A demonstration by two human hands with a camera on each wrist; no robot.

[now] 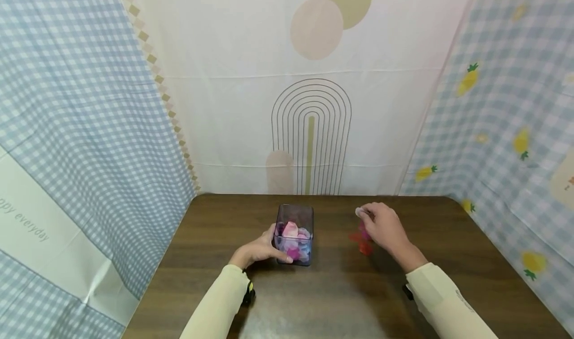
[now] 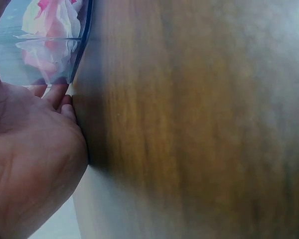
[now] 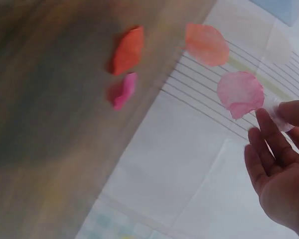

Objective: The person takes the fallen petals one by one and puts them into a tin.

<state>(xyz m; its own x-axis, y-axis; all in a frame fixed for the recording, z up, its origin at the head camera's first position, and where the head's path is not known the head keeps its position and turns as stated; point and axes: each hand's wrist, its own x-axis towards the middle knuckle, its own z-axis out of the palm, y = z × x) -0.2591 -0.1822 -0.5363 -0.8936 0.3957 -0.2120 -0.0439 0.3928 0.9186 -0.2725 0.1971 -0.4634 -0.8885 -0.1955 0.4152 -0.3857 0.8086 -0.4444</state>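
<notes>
A clear, dark-tinted box stands on the table, holding several pink, white, blue and purple petals. My left hand grips the box from its left, thumb across the near side; some fingers are hidden behind it. To the right, my right hand pinches a whitish petal between thumb and fingers above the table. Near its fingertips, a pale pink petal and an orange petal appear in the air. A red-orange petal and a magenta petal lie on the table.
The brown wooden table reaches back to a white patterned cloth. Blue checked cloths hang on the left and on the right. Wrist cameras sit at both sleeves.
</notes>
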